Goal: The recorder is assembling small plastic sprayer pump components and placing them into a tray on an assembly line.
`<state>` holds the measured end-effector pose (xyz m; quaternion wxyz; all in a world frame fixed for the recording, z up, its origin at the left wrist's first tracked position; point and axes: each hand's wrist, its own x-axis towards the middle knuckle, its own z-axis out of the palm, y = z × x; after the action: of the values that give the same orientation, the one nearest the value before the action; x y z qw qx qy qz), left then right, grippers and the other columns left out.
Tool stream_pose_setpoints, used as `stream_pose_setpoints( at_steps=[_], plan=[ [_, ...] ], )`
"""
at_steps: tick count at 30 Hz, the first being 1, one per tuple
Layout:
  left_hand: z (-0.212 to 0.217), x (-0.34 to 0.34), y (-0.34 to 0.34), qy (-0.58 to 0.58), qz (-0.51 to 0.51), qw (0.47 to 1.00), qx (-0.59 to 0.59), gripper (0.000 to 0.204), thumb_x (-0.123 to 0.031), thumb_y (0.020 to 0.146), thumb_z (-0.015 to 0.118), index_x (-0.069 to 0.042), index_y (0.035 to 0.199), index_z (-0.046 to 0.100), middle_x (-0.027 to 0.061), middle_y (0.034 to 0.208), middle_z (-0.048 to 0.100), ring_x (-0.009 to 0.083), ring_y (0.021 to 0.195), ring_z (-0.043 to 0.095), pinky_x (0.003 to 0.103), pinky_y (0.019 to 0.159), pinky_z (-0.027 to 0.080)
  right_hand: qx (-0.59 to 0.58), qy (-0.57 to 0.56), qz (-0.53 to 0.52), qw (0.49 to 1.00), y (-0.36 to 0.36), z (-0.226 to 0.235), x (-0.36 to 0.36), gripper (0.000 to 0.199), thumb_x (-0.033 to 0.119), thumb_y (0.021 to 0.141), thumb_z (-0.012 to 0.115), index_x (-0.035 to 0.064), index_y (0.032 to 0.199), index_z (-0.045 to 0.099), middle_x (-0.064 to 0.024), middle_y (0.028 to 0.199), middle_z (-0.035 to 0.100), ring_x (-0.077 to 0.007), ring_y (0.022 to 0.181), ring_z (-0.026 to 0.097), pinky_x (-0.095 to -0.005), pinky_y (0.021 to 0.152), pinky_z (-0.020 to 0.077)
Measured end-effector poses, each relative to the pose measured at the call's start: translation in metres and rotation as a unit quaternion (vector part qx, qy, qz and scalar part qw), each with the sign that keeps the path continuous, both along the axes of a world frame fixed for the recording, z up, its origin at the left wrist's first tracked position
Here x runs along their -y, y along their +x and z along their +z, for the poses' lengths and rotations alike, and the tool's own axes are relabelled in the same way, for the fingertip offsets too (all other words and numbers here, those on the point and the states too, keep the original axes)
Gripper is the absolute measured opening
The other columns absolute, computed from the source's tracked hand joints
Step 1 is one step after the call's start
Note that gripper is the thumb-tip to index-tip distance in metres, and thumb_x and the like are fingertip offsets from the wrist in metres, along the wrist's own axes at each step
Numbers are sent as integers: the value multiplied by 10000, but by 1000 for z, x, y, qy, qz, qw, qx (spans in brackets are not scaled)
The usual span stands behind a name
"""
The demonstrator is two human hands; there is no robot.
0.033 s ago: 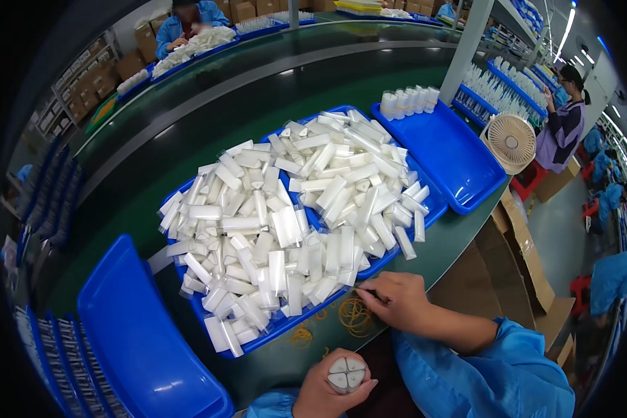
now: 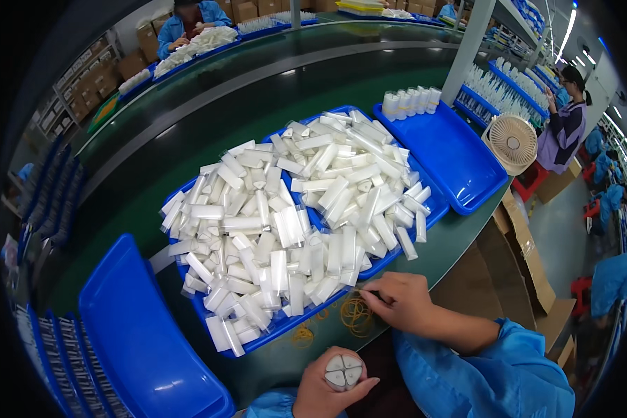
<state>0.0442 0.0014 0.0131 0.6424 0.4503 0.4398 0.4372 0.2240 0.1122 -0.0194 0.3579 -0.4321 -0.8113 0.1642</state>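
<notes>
My left hand (image 2: 327, 393) holds a bundle of white tubes (image 2: 343, 371) upright at the bottom edge, their round ends facing up. My right hand (image 2: 400, 301) rests on the green table, fingertips pinched at a pile of yellow rubber bands (image 2: 356, 313). Just beyond both hands, a blue tray (image 2: 272, 331) is heaped with several white wrapped tubes (image 2: 285, 223). A second heaped blue tray (image 2: 435, 205) lies beside it to the right.
An empty blue tray (image 2: 136, 334) lies at the left. Another blue tray (image 2: 453, 157) with upright tubes (image 2: 411, 102) sits far right, by a small fan (image 2: 513, 143). A dark conveyor (image 2: 209, 104) runs behind. Cardboard boxes (image 2: 526, 258) stand right. Other workers sit beyond.
</notes>
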Motion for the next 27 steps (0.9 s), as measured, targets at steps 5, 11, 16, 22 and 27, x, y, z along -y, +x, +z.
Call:
stream_pose_setpoints(
  at_steps=[5,11,16,22,27],
  plan=[
    [-2,-7,10,63,217,970,-90,277,22,699,701,-24,904,521,21,735,542,76,630,482,205,592,415,-73,-96,62,991,4,51,9,111,53,689,716,58,767,637,-43,604,509,-160,472,480,-263,423,374],
    [14,-13,5,28,136,976,168,327,36,684,699,-8,928,485,91,764,554,127,608,528,223,536,429,-96,-91,185,974,-6,73,14,104,39,718,693,37,792,619,-70,734,512,-178,624,523,-271,516,410],
    [13,-14,-4,7,-227,759,610,239,67,678,682,-22,789,490,102,696,479,178,517,482,250,462,426,-248,-466,357,771,-5,65,7,279,262,931,440,38,772,484,-65,712,455,-204,695,459,-335,750,387],
    [12,-5,0,227,139,963,-32,793,68,640,714,48,1298,272,100,760,521,161,604,525,245,552,447,-505,-606,413,454,3,82,-23,484,464,940,306,17,927,491,43,482,315,-128,482,374,-327,681,442],
    [33,-19,1,129,157,975,-96,1081,81,682,656,-101,1417,-116,65,699,519,142,568,504,259,521,452,-39,-207,616,759,-17,104,16,400,280,891,506,-85,1051,544,-146,711,566,-232,551,505,-352,542,393]
  ],
)
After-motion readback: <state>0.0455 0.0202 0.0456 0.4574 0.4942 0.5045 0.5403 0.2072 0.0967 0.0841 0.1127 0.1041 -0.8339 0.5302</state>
